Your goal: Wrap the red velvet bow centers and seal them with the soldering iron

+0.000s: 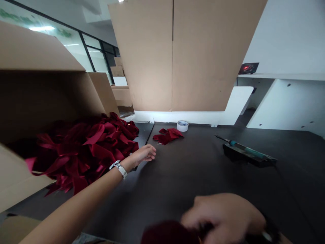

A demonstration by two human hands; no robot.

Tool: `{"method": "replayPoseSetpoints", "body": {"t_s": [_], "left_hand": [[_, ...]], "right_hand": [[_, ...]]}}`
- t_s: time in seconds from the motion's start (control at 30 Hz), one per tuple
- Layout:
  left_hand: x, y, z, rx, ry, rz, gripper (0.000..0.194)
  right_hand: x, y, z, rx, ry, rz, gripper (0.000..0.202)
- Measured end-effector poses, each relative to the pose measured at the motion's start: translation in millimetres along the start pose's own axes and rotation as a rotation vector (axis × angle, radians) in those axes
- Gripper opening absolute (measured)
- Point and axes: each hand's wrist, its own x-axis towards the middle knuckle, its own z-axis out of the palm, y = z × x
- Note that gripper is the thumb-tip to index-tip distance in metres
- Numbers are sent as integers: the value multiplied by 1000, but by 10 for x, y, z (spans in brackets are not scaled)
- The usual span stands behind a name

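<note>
My left hand (pixel 145 154), with a silver watch (pixel 118 168) at the wrist, hovers over the dark table beside a pile of burgundy ribbon bows (pixel 99 142). Its fingers are loosely curled together, with nothing visible in them. At the bottom edge, my right hand (pixel 225 217) is blurred, its fingers closed against a dark red fabric piece (pixel 169 233). That piece is partly out of frame, so its exact shape is hidden. Beyond my left hand lies a small crumpled bit of dark red ribbon (pixel 168 136), touching or close to a white tape roll (pixel 182 126).
The ribbon pile spills from an open cardboard box (pixel 101 91) on the left. A teal-handled soldering-type tool (pixel 243 147) rests on a black holder (pixel 250 160) at right. Large cardboard panels (pixel 193 61) stand behind the table (pixel 182 169). A small device with a red light (pixel 248 68) sits on a white shelf.
</note>
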Motion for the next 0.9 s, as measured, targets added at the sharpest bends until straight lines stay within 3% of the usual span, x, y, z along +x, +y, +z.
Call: {"method": "replayPoseSetpoints", "body": {"t_s": [0.07, 0.17, 0.3, 0.43, 0.63, 0.9], "left_hand": [[118, -58, 40, 117, 52, 44, 9], [308, -92, 120, 311, 152, 150, 3], [586, -32, 174, 541, 309, 293, 10], [883, 97, 113, 700, 424, 360, 15], [1221, 161, 3, 848, 439, 248, 27], [1321, 160, -38, 837, 457, 100, 20]], "right_hand": [[86, 231, -89, -3, 70, 128, 33], [134, 570, -117, -238, 307, 286, 23], [94, 792, -82, -401, 542, 248, 54], [75, 796, -94, -517, 712, 202, 27], [90, 878, -102, -679, 674, 200, 25], [103, 850, -88, -759, 633, 215, 23]]}}
